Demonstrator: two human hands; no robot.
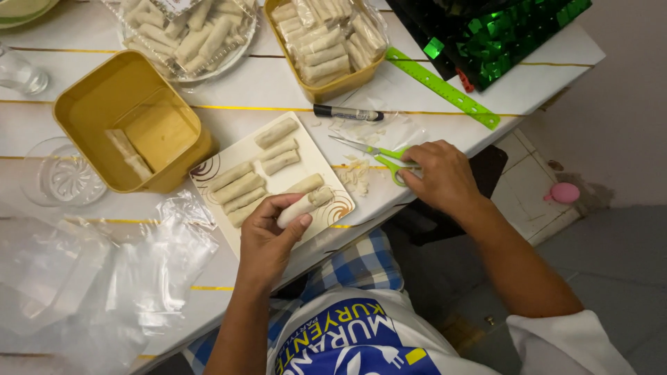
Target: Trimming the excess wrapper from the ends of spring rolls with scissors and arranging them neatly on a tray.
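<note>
My left hand (267,232) grips a pale spring roll (306,204) over the near corner of a square white plate (316,163). Several more rolls (240,186) lie in rows on that plate. My right hand (439,175) rests on the green handles of a pair of scissors (375,151) that lie on the white table (278,90), blades pointing left. Small pale trimmings (356,177) are scattered between the plate and the scissors.
A yellow tub (104,90) holding a few rolls stands left of the plate. Behind are a second yellow tub (326,38) and a clear tray (187,35), both full of rolls. A black marker (346,112), a green ruler (441,87), a glass dish (62,173) and plastic sheets (139,271) lie around.
</note>
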